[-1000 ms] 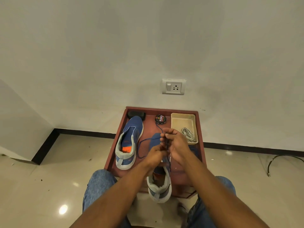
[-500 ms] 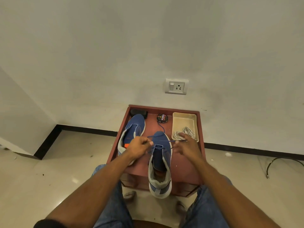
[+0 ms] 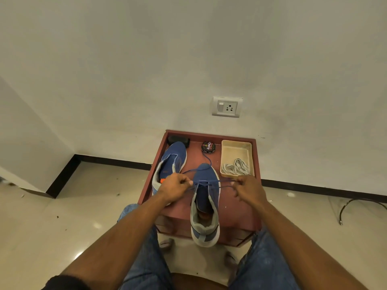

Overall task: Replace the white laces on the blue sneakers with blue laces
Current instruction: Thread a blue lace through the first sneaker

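A blue sneaker stands on the small red table, heel over the near edge. A thin blue lace runs across its upper eyelets and is stretched sideways. My left hand is pinched on the lace's left end, just left of the shoe. My right hand is pinched on the right end, just right of it. One loose length of the lace trails up toward the tin. The second blue sneaker lies at the table's left with no lace visible in it. White laces lie in the beige tray.
A round black polish tin and a black object sit at the table's back edge against the white wall. A wall socket is above. My knees in jeans flank the table's front. A black cable lies on the floor at right.
My hands were together above the shoe a second ago. They have drawn apart, left hand leftward and right hand rightward, pulling the blue lace taut across the sneaker.
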